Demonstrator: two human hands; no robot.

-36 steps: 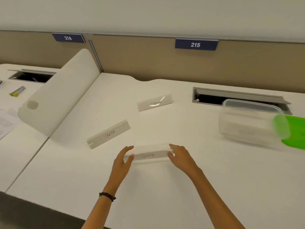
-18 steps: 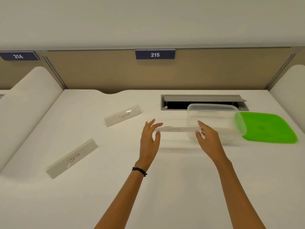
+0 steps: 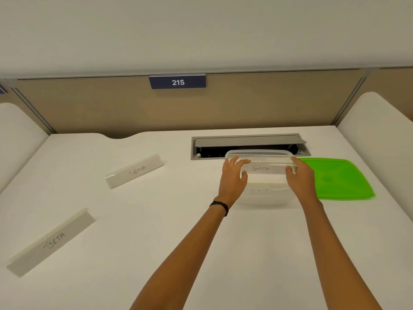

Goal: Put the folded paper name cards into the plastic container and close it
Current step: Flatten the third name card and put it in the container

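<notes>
I hold the white folded name card marked GAMA (image 3: 264, 169) level over the open top of the clear plastic container (image 3: 263, 195). My left hand (image 3: 233, 179) pinches its left end and my right hand (image 3: 299, 176) pinches its right end. Another card with faint writing lies on the container's floor. The green lid (image 3: 337, 179) lies flat on the desk just right of the container. The card marked SIGMA (image 3: 135, 171) stands at the middle left. The card marked BETA (image 3: 52, 241) lies near the front left.
A grey cable hatch (image 3: 248, 142) with its flap raised is sunk into the desk right behind the container. White curved dividers (image 3: 377, 135) bound the desk on both sides. A tan partition with a "215" sign (image 3: 177, 81) closes the back.
Both hands carried the GAMA card from the front middle of the desk rightward and away, up over the container. The view swung right with them.
</notes>
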